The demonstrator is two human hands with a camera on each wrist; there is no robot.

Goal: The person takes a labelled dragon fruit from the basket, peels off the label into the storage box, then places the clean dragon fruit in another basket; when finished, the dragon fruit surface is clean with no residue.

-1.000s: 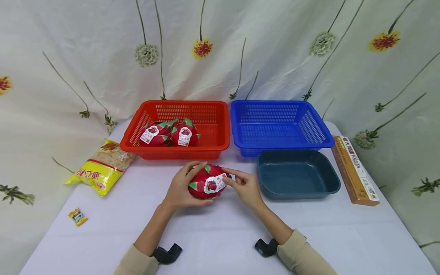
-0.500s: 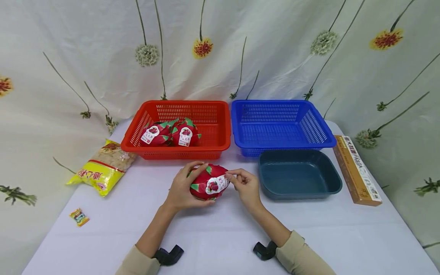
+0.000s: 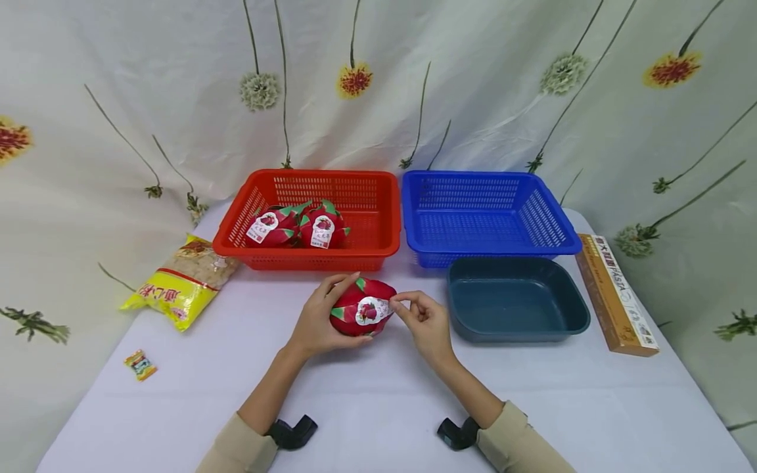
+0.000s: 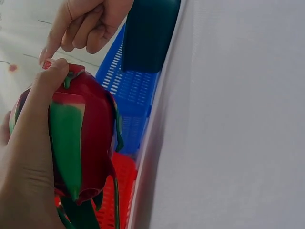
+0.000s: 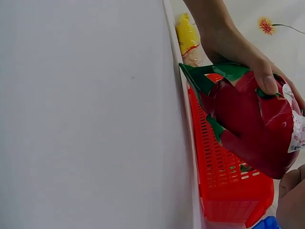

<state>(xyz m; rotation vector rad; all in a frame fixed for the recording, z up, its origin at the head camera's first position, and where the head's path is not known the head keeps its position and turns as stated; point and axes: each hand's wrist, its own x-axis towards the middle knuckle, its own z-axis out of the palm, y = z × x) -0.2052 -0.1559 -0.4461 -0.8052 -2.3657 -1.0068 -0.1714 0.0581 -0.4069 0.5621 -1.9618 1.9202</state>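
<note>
A red dragon fruit (image 3: pixel 349 316) with green scales rests in my left hand (image 3: pixel 321 322), whose thumb and fingers curve round its left side. Across its front runs a white label (image 3: pixel 371 310) with a fruit picture. My right hand (image 3: pixel 430 326) pinches the label's right end between thumb and forefinger, its other fingers curled in. Seen from the left wrist, the label's red-stamped end (image 4: pixel 48 63) sits at the right hand's fingertips, beside my left thumb. In the right wrist view the fruit (image 5: pixel 243 121) shows glossy red skin, and the right hand (image 5: pixel 292 198) is partly cut off.
Behind the hands stands a red basket (image 3: pixel 313 261) with two labelled dragon fruits (image 3: pixel 324 226). Right of it are a blue basket (image 3: pixel 491 251) and a dark teal tub (image 3: pixel 520 334). A pasta box (image 3: pixel 615 295) lies far right; a yellow bag (image 3: pixel 177 286) and small packet (image 3: pixel 140 365) lie left.
The right forefinger, earlier laid along the fruit's top right, has drawn back to meet the thumb at the label's end. The left hand keeps its hold; the head view has shifted slightly.
</note>
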